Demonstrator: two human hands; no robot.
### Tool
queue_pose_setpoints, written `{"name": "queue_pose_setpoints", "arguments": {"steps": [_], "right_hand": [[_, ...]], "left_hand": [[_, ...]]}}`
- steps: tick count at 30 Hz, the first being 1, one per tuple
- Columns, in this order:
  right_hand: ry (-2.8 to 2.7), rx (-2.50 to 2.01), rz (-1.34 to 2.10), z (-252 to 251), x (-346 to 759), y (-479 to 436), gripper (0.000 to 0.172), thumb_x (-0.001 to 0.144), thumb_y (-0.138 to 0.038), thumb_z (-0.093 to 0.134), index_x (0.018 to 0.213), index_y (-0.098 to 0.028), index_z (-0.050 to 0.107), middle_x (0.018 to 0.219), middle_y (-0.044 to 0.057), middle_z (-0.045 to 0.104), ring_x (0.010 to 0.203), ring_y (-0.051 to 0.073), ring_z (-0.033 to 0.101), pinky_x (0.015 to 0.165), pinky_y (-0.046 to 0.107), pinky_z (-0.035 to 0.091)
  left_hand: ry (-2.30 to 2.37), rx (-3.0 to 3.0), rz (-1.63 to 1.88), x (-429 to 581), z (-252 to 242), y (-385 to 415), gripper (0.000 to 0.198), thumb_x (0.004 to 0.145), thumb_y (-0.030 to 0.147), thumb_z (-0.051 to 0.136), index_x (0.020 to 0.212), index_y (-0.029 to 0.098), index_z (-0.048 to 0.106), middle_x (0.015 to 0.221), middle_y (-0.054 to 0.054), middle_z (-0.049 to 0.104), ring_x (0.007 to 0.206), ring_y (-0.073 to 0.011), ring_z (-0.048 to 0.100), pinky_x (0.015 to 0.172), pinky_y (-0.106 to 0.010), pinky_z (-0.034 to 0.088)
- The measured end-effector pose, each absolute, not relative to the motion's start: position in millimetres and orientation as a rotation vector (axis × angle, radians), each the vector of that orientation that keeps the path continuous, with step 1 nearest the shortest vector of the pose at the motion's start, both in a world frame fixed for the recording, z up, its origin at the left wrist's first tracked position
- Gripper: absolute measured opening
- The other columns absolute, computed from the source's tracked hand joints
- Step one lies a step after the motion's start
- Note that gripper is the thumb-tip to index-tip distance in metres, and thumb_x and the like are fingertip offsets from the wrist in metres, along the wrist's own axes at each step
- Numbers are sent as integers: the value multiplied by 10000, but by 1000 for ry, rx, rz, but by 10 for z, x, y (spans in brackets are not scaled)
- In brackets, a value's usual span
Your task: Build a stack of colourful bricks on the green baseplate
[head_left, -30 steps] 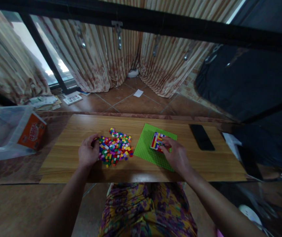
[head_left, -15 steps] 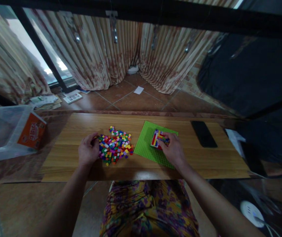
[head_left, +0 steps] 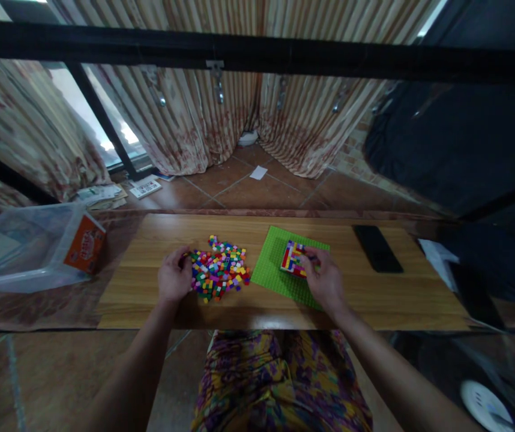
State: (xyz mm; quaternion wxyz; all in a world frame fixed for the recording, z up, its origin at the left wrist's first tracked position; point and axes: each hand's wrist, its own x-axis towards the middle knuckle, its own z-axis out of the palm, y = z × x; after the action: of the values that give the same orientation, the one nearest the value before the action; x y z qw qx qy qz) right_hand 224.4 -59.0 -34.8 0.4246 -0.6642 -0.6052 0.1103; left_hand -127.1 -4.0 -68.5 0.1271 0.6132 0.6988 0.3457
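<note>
Over the head view now, and the two hands are working well apart on the wooden worktop [head_left: 126, 300]. The left hand [head_left: 175, 279] is resting at the left side of a heap of small coloured bricks [head_left: 219, 270], fingers curling in toward it; whether they are gripping one, I can't tell. That heap is lying left of the worktop's middle, spreading toward the far edge. Across to the right, the green baseplate [head_left: 264, 264] is sitting askew, one corner pointing at the near edge. On it a multicoloured brick block [head_left: 290, 258] is standing, and the right hand [head_left: 323, 273] is bending over its right side, thumb and fingers drawing close; I can't tell whether they're pinching a brick. A black phone [head_left: 378, 249] is lying toward the far right corner.
</note>
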Motion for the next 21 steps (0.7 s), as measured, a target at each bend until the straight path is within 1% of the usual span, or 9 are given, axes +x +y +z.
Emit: {"name": "queue_pose_setpoints", "arguments": {"steps": [2, 4, 6, 8, 11, 16, 21], "right_hand": [[-1407, -1665, 266, -319, 2192, -699, 332, 931, -441, 461, 1037, -178, 634, 967, 99, 665, 824, 209, 613, 766, 361, 502], [-1388, -1639, 288, -317, 2075, -844, 295, 936, -422, 463, 992, -198, 645, 971, 86, 676, 857, 206, 624, 785, 353, 501], [-1479, -1589, 376, -340, 1896, -994, 255, 937, -395, 471, 953, -220, 656, 979, 69, 683, 908, 205, 629, 828, 356, 495], [-1616, -1542, 511, -379, 1683, -1112, 229, 939, -361, 476, 929, -234, 666, 966, 58, 680, 922, 200, 626, 817, 342, 497], [-1791, -1468, 631, -441, 1379, -1167, 213, 946, -297, 471, 961, -241, 676, 931, 46, 668, 913, 194, 613, 820, 339, 491], [-1954, -1479, 563, -524, 1071, -994, 203, 929, -228, 499, 1020, -243, 680, 936, 51, 642, 932, 206, 590, 838, 345, 476], [-2042, -1599, 431, -599, 953, -854, 157, 911, -231, 527, 907, -238, 684, 904, 65, 617, 890, 221, 568, 805, 353, 466]], "left_hand": [[2041, 1785, 998, -1269, -679, -46, 355, 837, 290, 477, 1108, 165, 668, 1094, -99, 696, 1055, -244, 622, 960, -398, 490], [2038, 1779, 992, -1260, -668, -56, 351, 838, 284, 480, 1112, 169, 667, 1087, -97, 697, 1053, -242, 623, 955, -395, 492], [2030, 1770, 1001, -1247, -658, -65, 343, 843, 278, 480, 1111, 173, 667, 1084, -92, 698, 1056, -237, 622, 953, -391, 493], [2028, 1766, 1012, -1238, -655, -71, 341, 847, 272, 480, 1113, 168, 667, 1082, -95, 698, 1054, -235, 623, 952, -391, 493], [2024, 1762, 1024, -1236, -666, -73, 342, 849, 264, 479, 1116, 159, 666, 1087, -103, 698, 1046, -237, 623, 956, -399, 490], [2018, 1762, 1036, -1246, -681, -68, 331, 846, 256, 488, 1107, 161, 667, 1086, -108, 697, 1049, -238, 624, 962, -409, 490], [2020, 1767, 1031, -1265, -696, -58, 328, 839, 267, 492, 1098, 171, 666, 1081, -99, 699, 1037, -239, 631, 958, -418, 497]]}}
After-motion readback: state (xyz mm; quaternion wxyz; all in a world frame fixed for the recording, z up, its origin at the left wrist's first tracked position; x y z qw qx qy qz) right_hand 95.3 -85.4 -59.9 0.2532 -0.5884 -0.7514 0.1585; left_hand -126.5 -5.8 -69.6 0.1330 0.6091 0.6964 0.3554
